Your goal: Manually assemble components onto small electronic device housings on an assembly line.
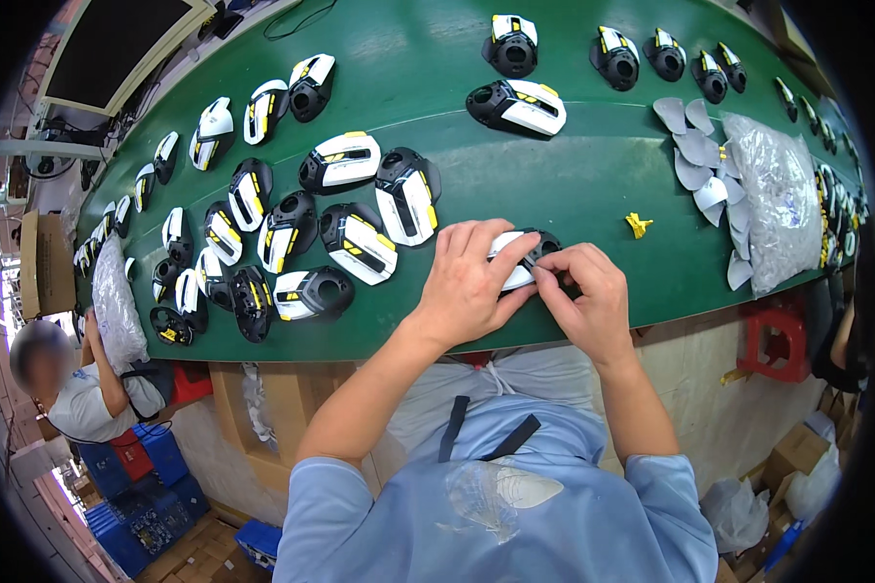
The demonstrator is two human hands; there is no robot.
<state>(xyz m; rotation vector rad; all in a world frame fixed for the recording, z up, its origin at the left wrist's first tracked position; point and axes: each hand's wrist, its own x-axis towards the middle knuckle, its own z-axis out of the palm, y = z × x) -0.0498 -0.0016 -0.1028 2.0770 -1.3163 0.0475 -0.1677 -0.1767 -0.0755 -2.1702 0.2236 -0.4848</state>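
Near the front edge of the green table, a black-and-white plastic housing (521, 275) lies between my two hands. My left hand (472, 277) is closed over its white side, thumb along the near edge and fingers on top. At its black end, my right hand (591, 296) pinches with thumb and forefinger; whether a small piece is between those fingertips is hidden. Much of the housing is covered by my hands. Similar housings with yellow accents, such as one (406, 199) to the left of my hands, lie about on the table.
A small yellow piece (638, 225) lies right of my hands. Beyond it are loose grey-white curved shells (693, 148) and a clear plastic bag (776, 204). More housings (515, 107) line the far side of the green table (593, 185). At the left sits another person (92, 394); a red stool (780, 340) stands at right.
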